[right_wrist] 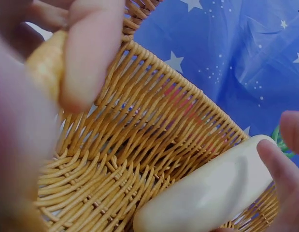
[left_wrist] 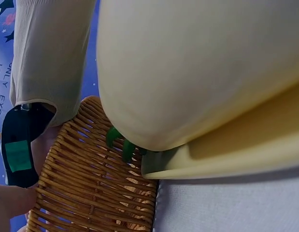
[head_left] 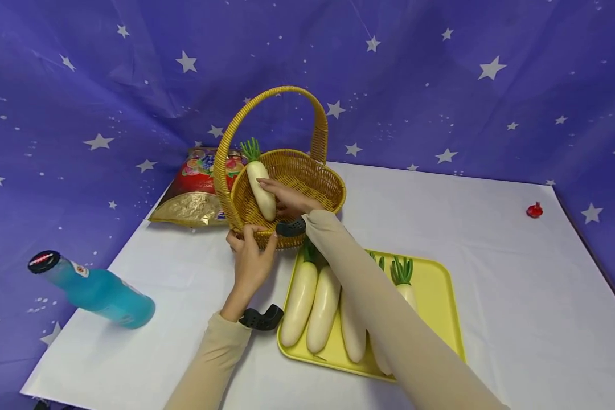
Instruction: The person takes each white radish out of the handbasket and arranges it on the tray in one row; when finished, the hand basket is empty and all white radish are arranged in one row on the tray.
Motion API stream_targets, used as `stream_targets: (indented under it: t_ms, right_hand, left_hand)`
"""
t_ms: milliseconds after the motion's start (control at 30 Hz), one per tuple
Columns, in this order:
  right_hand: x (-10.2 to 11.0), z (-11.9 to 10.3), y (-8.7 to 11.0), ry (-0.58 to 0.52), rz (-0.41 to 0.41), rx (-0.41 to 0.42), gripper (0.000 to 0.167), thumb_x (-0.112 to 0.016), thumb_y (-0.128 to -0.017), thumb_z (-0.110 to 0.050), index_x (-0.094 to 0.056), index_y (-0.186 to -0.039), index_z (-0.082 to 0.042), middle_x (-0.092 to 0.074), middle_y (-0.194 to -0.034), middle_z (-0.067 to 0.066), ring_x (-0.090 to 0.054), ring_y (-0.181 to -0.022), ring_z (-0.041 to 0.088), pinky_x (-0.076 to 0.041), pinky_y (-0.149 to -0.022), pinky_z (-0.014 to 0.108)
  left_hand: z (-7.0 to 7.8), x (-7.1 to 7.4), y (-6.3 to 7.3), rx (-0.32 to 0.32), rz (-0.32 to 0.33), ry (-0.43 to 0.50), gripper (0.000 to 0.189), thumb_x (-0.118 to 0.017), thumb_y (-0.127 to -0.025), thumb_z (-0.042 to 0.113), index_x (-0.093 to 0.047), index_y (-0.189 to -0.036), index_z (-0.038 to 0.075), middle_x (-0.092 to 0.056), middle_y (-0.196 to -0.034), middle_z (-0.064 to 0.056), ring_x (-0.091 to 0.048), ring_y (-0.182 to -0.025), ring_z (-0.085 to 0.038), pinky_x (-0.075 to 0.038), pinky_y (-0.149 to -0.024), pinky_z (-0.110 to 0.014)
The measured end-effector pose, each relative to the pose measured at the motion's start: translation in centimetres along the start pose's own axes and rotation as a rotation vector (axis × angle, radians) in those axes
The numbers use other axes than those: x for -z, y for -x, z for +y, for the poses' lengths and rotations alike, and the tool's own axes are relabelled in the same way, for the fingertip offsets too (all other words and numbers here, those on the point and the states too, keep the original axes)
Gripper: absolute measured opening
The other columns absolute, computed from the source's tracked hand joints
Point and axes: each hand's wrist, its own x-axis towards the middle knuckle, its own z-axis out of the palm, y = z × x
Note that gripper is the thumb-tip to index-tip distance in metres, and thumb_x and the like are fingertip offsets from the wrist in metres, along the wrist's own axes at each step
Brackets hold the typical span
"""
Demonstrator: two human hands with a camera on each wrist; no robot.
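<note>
A wicker basket (head_left: 340,193) with a tall hoop handle stands at the back of the table. My left hand (head_left: 251,262) grips its near rim, thumb and fingers on either side of the wall. Inside leans a white radish (head_left: 258,185), its green stem stubs poking above the far-left rim. My right hand (head_left: 291,199) reaches into the basket and holds this radish, with fingertips on its upper side in the right wrist view. Several more white radishes (head_left: 301,302) lie on a yellow tray (head_left: 433,290), some partly hidden under the right sleeve.
To the left a bottle of blue drink (head_left: 107,296) with a black cap stands on the white table. Behind the basket lies a red and gold bag (head_left: 197,191). A small red object (head_left: 534,210) sits at the far right. A purple starry cloth (head_left: 415,85) hangs behind.
</note>
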Motion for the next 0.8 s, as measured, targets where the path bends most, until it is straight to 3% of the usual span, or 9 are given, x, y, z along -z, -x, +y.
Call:
stream_targets:
  t_ms: [167, 333, 433, 467, 567, 667, 800]
  right_hand:
    - [-0.04, 0.31, 0.01, 0.028, -0.059, 0.006, 0.046, -0.029, -0.099, -0.035, -0.016, -0.143, -0.036, -0.004, -0.153, -0.003, -0.018, -0.139, 0.028, -0.026, -0.107, 0.047]
    - [-0.22, 0.24, 0.20, 0.029, -0.096, -0.037, 0.049, -0.029, -0.099, -0.025, -0.013, -0.143, -0.037, -0.006, -0.153, 0.003, -0.027, -0.134, 0.033, -0.031, -0.103, 0.047]
    - [-0.31, 0.12, 0.25, 0.047, -0.137, -0.066, 0.054, -0.030, -0.097, -0.017, -0.011, -0.143, -0.039, -0.005, -0.152, 0.003, -0.044, -0.111, 0.027, -0.039, -0.091, 0.040]
    - [-0.34, 0.07, 0.28, 0.060, -0.147, -0.069, 0.056, -0.030, -0.096, -0.015, -0.011, -0.143, -0.040, -0.008, -0.152, 0.004, -0.046, -0.097, 0.024, -0.041, -0.083, 0.036]
    - [-0.31, 0.04, 0.21, 0.068, -0.168, -0.073, 0.061, -0.030, -0.093, -0.008, -0.013, -0.143, -0.038, -0.016, -0.147, 0.006, -0.030, -0.067, 0.020, -0.034, -0.063, 0.030]
    - [-0.30, 0.09, 0.11, 0.069, -0.168, -0.069, 0.061, -0.031, -0.092, -0.006, -0.016, -0.143, -0.037, -0.024, -0.141, 0.007, -0.020, -0.060, 0.019, -0.028, -0.054, 0.028]
    - [-0.48, 0.14, 0.00, 0.041, -0.124, -0.035, 0.059, -0.034, -0.092, -0.009, -0.021, -0.142, -0.035, -0.023, -0.144, 0.005, -0.036, -0.072, 0.019, -0.034, -0.061, 0.030]
  left_hand:
    - [-0.04, -0.18, 0.14, 0.008, -0.003, -0.002, 0.032, -0.054, -0.088, 0.036, -0.042, -0.105, 0.013, -0.007, -0.134, -0.029, -0.032, -0.116, -0.045, -0.039, -0.078, -0.050]
    - [-0.08, -0.10, 0.12, 0.008, 0.002, -0.001, 0.031, -0.054, -0.088, 0.037, -0.043, -0.106, 0.014, -0.007, -0.134, -0.028, -0.032, -0.117, -0.045, -0.039, -0.080, -0.050]
    - [-0.09, -0.07, 0.09, 0.010, -0.004, -0.002, 0.031, -0.054, -0.088, 0.038, -0.043, -0.106, 0.015, -0.005, -0.135, -0.029, -0.032, -0.117, -0.046, -0.039, -0.081, -0.050]
    - [-0.08, -0.06, 0.09, 0.007, -0.003, -0.002, 0.031, -0.054, -0.088, 0.037, -0.043, -0.106, 0.014, -0.006, -0.135, -0.029, -0.032, -0.117, -0.046, -0.039, -0.082, -0.051]
    - [-0.02, -0.03, 0.09, 0.008, -0.003, -0.001, 0.031, -0.054, -0.088, 0.037, -0.043, -0.106, 0.014, -0.005, -0.136, -0.029, -0.032, -0.117, -0.046, -0.039, -0.081, -0.051]
    - [0.04, 0.02, 0.08, 0.009, -0.007, -0.002, 0.031, -0.054, -0.088, 0.036, -0.043, -0.106, 0.014, -0.005, -0.136, -0.029, -0.033, -0.117, -0.046, -0.040, -0.080, -0.052]
    - [0.06, 0.14, 0.04, 0.014, -0.013, -0.002, 0.030, -0.053, -0.088, 0.037, -0.043, -0.106, 0.015, -0.004, -0.136, -0.028, -0.032, -0.118, -0.045, -0.040, -0.080, -0.050]
